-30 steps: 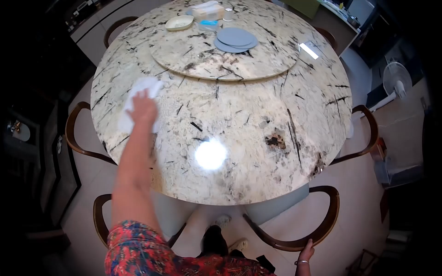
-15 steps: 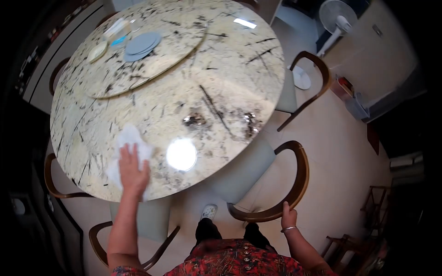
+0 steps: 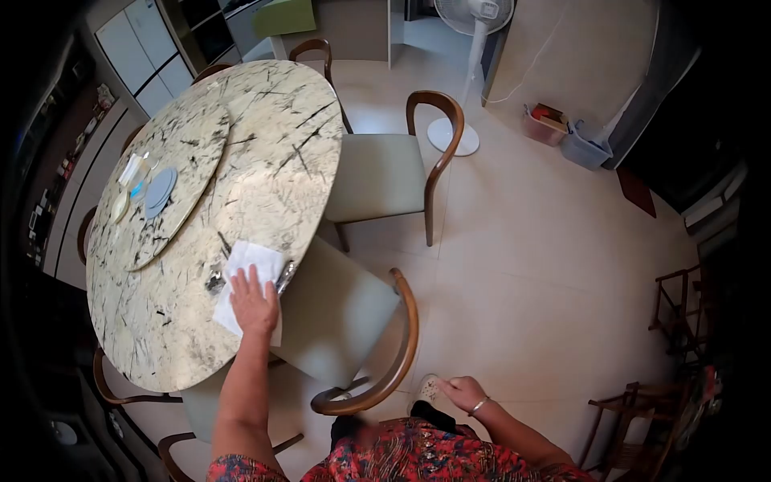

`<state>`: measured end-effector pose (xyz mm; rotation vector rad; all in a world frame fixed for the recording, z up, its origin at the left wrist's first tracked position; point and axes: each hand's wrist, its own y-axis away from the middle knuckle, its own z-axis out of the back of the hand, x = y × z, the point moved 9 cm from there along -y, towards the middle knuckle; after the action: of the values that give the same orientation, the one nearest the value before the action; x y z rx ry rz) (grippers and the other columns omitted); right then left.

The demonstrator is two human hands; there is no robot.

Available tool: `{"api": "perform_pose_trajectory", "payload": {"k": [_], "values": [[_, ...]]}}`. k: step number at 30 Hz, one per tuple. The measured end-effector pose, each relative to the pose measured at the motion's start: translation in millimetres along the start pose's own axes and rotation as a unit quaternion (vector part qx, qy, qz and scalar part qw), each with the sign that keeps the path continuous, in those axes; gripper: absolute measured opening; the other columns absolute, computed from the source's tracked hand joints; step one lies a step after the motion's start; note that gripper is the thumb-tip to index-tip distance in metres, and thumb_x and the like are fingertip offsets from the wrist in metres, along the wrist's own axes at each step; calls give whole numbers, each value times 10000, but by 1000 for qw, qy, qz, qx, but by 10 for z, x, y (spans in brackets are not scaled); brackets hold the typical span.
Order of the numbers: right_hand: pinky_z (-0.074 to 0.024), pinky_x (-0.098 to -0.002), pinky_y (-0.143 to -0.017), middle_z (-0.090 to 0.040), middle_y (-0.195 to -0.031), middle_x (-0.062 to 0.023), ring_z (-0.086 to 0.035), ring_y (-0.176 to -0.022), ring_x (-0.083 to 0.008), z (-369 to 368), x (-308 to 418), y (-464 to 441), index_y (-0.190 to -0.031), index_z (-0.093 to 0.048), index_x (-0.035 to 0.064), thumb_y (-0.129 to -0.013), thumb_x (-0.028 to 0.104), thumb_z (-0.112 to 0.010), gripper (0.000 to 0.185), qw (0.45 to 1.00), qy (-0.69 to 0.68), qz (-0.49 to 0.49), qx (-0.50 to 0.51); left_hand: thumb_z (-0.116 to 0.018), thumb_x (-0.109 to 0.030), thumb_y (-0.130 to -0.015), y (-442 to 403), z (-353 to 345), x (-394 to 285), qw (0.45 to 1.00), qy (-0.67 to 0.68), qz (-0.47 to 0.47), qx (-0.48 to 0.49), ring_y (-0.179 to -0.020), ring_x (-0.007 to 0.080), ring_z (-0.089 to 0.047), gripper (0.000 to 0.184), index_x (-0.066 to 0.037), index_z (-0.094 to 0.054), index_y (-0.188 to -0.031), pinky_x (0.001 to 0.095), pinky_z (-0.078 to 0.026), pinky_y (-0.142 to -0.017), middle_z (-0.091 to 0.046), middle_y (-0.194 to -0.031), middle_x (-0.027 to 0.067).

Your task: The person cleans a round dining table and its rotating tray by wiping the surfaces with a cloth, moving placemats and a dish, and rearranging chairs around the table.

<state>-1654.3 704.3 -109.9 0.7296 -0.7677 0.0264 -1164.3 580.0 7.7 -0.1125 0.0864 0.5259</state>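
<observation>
My left hand (image 3: 254,299) lies flat on a white cloth (image 3: 255,259), fingers spread, pressing it to the marble-patterned round table (image 3: 185,337) near its edge. One corner of the cloth hangs past the rim. My right hand (image 3: 464,394), a bracelet at its wrist, is in the air over the floor with its fingers curled in and nothing visible in them. Nearest to it is the curved wooden back of a chair (image 3: 405,337), which it does not touch. That chair's pale seat is partly under the table.
On the raised turntable (image 3: 205,173) lie grey-blue round mats (image 3: 161,193) and a small dish (image 3: 120,206). Another chair (image 3: 377,173) stands farther along the table's right side. Beyond are a white fan (image 3: 478,64) and plastic bins (image 3: 585,146). Wooden stools (image 3: 634,418) stand at right.
My left hand and the cloth have moved rightward over the table to its right edge. My right hand has let go of the chair back. My view has turned right.
</observation>
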Motion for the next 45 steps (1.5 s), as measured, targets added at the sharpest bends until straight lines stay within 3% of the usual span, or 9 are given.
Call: {"api": "perform_pose_trajectory", "payload": {"k": [6, 13, 19, 21, 23, 27, 34, 43, 45], "values": [[-479, -459, -621, -574, -648, -246, -597, -635, -401, 1109, -1212, 372, -712, -621, -28, -857, 452, -554, 506, 985, 73, -88, -133, -386, -526, -913, 21, 50, 419, 950, -7, 311, -27, -1425, 347, -154, 703, -107, -286, -1468, 558, -153, -1115, -199, -1536, 169], [-476, -473, -612, -546, -607, -268, -591, -577, -398, 1851, -2103, 447, -634, -609, -50, -822, 423, -579, 511, 953, 140, -194, -185, -387, -532, -909, -482, 73, 667, 937, -27, 347, -18, -1406, 384, -182, 716, -82, -299, -1459, 538, -183, -1115, -222, -1520, 198], [-471, -455, -572, -537, -561, -243, -600, -555, -372, 2593, -1662, -515, -637, -617, -29, -831, 448, -591, 516, 970, 151, -128, -143, -378, -489, -925, -1316, -117, 693, 940, -57, 331, -54, -1382, 385, -234, 669, -63, -329, -1439, 508, -210, -1110, -262, -1498, 220], [-437, -416, -505, -468, -468, -160, -555, -460, -198, 2896, -1204, -1086, -610, -590, -27, -837, 425, -628, 508, 976, 151, -114, -111, -358, -464, -940, -1598, -127, 475, 945, -39, 322, -35, -1401, 359, -211, 647, -77, -302, -1456, 487, -190, -1125, -246, -1512, 201], [-433, -405, -514, -463, -476, -148, -520, -459, -194, 3207, -659, -1710, -628, -581, -31, -851, 431, -623, 515, 976, 155, -130, -83, -330, -442, -955, -1931, -273, 250, 950, -22, 310, -23, -1423, 331, -173, 628, -94, -267, -1473, 467, -165, -1141, -216, -1530, 180], [-438, -418, -563, -524, -593, -241, -519, -521, -336, 3826, 355, -2986, -659, -591, -28, -879, 454, -573, 530, 980, 156, 16, -123, -299, -427, -967, -2575, -489, -749, 980, -23, 197, 16, -1436, 311, -143, 617, -95, -235, -1483, 448, -143, -1153, -183, -1543, 164], [-417, -300, -547, -529, -517, -51, -489, -526, -129, 4553, 1176, -4137, -562, -568, 8, -906, 446, -562, 556, 977, 19, 88, -195, -407, -304, -950, -2130, -476, -1945, 997, 74, -14, -9, -1404, 342, -231, 525, -71, -368, -1418, 461, -197, -1131, -303, -1493, 178], [-392, -280, -532, -516, -525, -24, -471, -524, -115, 5347, 1331, -4853, -548, -552, 17, -909, 447, -567, 562, 976, -18, 120, -183, -304, -366, -974, -1455, -440, -130, 874, -52, 482, -25, -1419, 342, -182, 579, -56, -271, -1462, 486, -192, -1127, -235, -1525, 171], [-387, -281, -526, -513, -522, -19, -466, -520, -112, 5484, 1439, -5054, -542, -550, 21, -909, 449, -567, 564, 978, -13, 115, -172, -312, -396, -964, -1782, -568, -358, 879, -59, 473, -14, -1419, 348, -179, 613, -37, -263, -1460, 483, -185, -1131, -216, -1528, 183]]}}
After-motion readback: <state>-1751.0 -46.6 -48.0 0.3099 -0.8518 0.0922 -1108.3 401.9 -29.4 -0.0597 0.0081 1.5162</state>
